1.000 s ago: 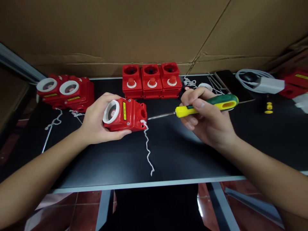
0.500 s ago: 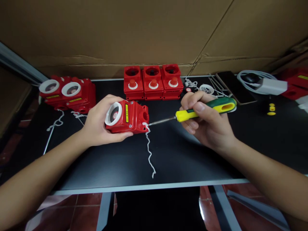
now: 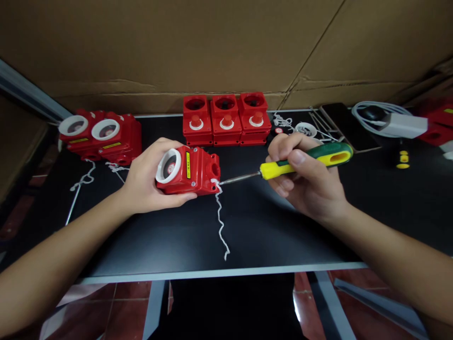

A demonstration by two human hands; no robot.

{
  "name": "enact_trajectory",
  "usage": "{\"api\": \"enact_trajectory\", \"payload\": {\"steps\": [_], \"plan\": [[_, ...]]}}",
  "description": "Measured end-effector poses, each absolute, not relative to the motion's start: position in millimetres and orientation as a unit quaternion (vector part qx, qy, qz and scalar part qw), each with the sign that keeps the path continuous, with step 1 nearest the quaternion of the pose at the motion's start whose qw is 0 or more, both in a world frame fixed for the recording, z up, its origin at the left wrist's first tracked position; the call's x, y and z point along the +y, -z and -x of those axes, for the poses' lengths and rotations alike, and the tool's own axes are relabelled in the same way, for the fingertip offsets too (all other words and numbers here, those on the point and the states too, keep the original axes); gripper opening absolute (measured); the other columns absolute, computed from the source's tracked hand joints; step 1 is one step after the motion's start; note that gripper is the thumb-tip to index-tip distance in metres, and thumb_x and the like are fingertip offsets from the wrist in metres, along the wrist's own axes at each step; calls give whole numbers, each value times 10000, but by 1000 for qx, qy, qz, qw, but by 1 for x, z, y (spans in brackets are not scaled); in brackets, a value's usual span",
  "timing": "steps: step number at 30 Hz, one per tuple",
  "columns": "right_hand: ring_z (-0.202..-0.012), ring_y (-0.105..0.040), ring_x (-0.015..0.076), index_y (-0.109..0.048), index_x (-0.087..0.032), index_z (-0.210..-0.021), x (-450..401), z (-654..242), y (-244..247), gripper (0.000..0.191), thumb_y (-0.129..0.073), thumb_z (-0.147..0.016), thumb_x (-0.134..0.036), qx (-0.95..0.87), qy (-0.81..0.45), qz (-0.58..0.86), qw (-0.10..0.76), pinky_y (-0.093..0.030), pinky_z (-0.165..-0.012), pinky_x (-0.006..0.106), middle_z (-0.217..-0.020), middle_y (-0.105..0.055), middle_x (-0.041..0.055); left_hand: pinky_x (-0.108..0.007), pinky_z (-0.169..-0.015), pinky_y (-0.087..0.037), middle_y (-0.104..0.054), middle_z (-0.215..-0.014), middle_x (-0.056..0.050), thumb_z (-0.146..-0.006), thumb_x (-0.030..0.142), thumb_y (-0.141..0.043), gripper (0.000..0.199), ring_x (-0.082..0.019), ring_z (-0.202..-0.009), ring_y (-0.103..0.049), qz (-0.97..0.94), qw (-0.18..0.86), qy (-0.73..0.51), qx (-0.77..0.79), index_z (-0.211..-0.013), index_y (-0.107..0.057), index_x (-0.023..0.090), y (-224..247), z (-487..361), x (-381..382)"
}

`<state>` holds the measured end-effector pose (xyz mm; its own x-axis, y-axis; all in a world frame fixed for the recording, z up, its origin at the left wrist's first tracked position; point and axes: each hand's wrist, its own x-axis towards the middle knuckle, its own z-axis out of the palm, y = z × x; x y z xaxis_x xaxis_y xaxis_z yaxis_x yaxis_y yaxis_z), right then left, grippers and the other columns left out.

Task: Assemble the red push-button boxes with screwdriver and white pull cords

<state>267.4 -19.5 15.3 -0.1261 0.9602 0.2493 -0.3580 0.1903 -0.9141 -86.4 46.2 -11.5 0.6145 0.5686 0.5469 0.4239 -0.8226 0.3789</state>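
My left hand (image 3: 146,182) is wrapped round a red box (image 3: 201,172) that has a white-ringed round window and a yellow label. At the box's right end a white cord (image 3: 220,219) hangs from a corner hole and trails onto the dark table. My right hand (image 3: 306,174) grips the yellow and green handle of a screwdriver (image 3: 279,168). The screwdriver's tip meets the box at that corner, beside the cord; its exact seat is too small to tell.
Three red housings (image 3: 226,120) with round knobs stand in a row at the back. Two finished-looking red boxes (image 3: 116,141) with cords sit at the left. A small dish (image 3: 306,129), a phone (image 3: 348,125), a white charger (image 3: 405,125) and a yellow-black tool (image 3: 403,159) lie at the right.
The hands, box and screwdriver hold nearly the same pose. The whole view has shifted very slightly, and the screwdriver tip stays at the box's corner.
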Motion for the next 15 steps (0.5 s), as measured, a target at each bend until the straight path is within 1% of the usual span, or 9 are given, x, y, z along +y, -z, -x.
{"api": "enact_trajectory", "payload": {"steps": [7, 11, 15], "plan": [[-486, -434, 35, -757, -230, -889, -20, -267, -15, 360, -1000, -1023, -459, -502, -553, 306, 591, -423, -385, 228, -918, -606, -29, -609, -920, -726, -834, -1389, -90, -918, 727, -947, 847, -376, -1152, -838, -888, 116, -334, 292, -1592, -638, 319, 9, 86, 44], [-493, -428, 42, -761, -238, -898, -20, -269, -16, 346, -995, -1029, -457, -505, -555, 306, 586, -430, -396, 238, -922, -597, -29, -580, -916, -721, -828, -1393, -83, -918, 698, -979, 862, -365, -1136, -836, -889, 120, -347, 272, -1613, -640, 318, 10, 85, 46], [-494, -419, 53, -749, -247, -892, -19, -268, -16, 381, -1020, -1002, -491, -501, -550, 322, 586, -453, -403, 248, -908, -597, -32, -537, -853, -729, -826, -1354, -91, -931, 690, -1020, 858, -345, -1084, -828, -893, 105, -369, 235, -1613, -637, 338, 9, 82, 48]]}}
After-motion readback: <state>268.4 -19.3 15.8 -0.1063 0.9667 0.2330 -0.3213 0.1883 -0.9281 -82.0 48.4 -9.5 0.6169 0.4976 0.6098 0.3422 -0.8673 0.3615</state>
